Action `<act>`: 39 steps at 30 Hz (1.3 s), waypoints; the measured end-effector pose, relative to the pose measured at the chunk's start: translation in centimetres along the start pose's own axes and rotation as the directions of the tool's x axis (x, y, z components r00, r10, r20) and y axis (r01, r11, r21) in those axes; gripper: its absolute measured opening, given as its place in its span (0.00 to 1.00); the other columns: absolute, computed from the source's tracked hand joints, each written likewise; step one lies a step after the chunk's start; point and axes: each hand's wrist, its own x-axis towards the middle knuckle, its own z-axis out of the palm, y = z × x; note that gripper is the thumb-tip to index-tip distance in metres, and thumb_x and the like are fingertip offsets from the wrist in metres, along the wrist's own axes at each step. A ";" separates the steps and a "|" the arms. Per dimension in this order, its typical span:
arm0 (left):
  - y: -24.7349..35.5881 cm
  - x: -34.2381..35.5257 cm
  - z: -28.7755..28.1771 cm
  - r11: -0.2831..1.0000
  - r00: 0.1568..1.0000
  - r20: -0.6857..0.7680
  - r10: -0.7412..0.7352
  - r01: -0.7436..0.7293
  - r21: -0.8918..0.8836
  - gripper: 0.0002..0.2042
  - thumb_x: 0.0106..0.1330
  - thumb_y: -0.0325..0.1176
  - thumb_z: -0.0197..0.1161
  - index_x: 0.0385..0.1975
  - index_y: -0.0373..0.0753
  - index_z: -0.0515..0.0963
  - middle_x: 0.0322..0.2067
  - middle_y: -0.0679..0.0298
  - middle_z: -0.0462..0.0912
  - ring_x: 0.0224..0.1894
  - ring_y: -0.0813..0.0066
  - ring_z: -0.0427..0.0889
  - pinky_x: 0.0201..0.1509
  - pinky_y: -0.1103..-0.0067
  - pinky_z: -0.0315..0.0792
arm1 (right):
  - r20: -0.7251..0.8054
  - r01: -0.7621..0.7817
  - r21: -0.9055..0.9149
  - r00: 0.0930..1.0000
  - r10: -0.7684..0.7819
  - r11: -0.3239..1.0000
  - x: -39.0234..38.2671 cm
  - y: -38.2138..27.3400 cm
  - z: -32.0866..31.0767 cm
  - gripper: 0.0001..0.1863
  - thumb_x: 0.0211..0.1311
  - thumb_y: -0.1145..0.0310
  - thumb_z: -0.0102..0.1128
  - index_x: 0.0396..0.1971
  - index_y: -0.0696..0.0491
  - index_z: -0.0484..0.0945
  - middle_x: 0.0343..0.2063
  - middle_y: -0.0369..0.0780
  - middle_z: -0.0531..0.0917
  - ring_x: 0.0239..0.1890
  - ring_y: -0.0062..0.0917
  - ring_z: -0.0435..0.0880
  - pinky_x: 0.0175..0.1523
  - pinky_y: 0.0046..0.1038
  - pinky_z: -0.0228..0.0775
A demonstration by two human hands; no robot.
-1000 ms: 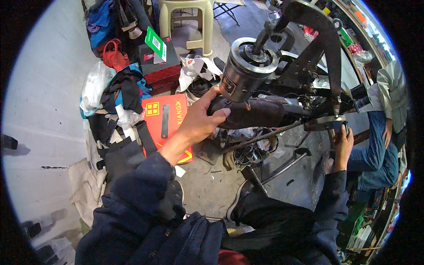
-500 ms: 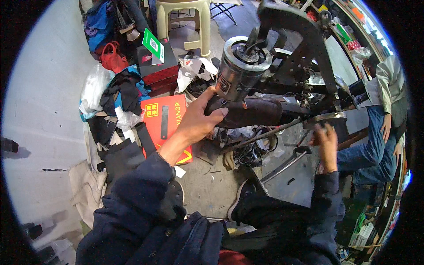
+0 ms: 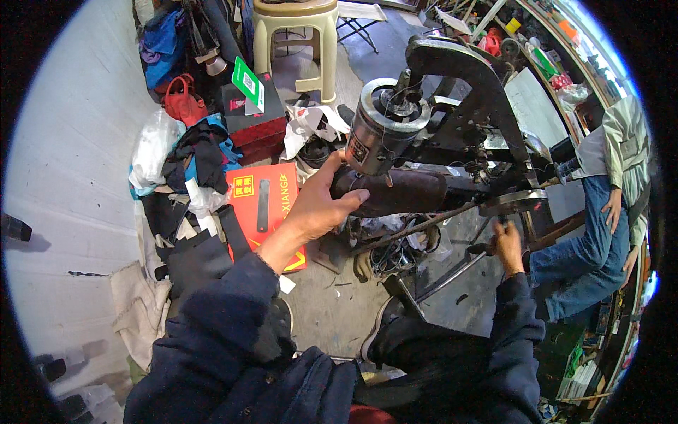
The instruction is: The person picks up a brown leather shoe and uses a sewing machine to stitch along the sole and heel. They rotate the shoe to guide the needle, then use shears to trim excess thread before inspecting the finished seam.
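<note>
A black, hand-cranked sewing machine of the cobbler's kind stands ahead of me, with a shiny metal cylinder at its left end. Below the cylinder, a dark brown leather piece lies around the machine's narrow arm; its full shape is hidden. My left hand is closed on the leather's left end, thumb in front and fingers partly hidden behind. To the right, beneath the round handwheel, my right hand is curled around the crank handle, which shows just above the fist.
On the left lie a red box, black material scraps and a white plastic bag. A beige stool stands behind. A seated person in jeans is close on the right. A metal bar slants near my feet.
My right hand has come round with the crank, slightly lower and to the left. My left hand stays on the leather. The whole view has shifted a little.
</note>
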 end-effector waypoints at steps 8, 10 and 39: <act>-0.9 0.5 -0.1 0.996 0.998 -0.049 -0.046 0.050 0.080 0.41 0.63 0.34 0.71 0.75 0.32 0.59 0.63 0.52 0.76 0.64 0.69 0.74 0.70 0.76 0.65 | -0.067 0.248 0.158 0.968 -0.240 0.956 -5.8 -9.9 -0.5 0.17 0.75 0.57 0.62 0.44 0.59 0.77 0.23 0.36 0.81 0.22 0.20 0.80 0.28 0.23 0.72; -0.9 0.7 0.0 0.995 0.998 -0.052 -0.039 0.043 0.086 0.40 0.63 0.34 0.71 0.74 0.32 0.59 0.63 0.52 0.76 0.64 0.68 0.75 0.69 0.76 0.66 | -0.159 0.314 0.225 0.946 -0.283 0.922 -4.8 -10.4 -3.4 0.15 0.75 0.60 0.61 0.47 0.58 0.78 0.24 0.34 0.78 0.22 0.16 0.75 0.27 0.23 0.67; -0.4 -0.6 1.5 0.986 0.981 -0.129 0.145 -0.132 0.099 0.24 0.67 0.36 0.68 0.60 0.43 0.68 0.43 0.60 0.84 0.45 0.73 0.81 0.54 0.75 0.73 | -0.378 0.283 0.061 0.894 -0.241 0.957 -1.3 -7.3 -5.9 0.15 0.75 0.58 0.60 0.42 0.56 0.80 0.26 0.33 0.79 0.25 0.20 0.75 0.31 0.26 0.66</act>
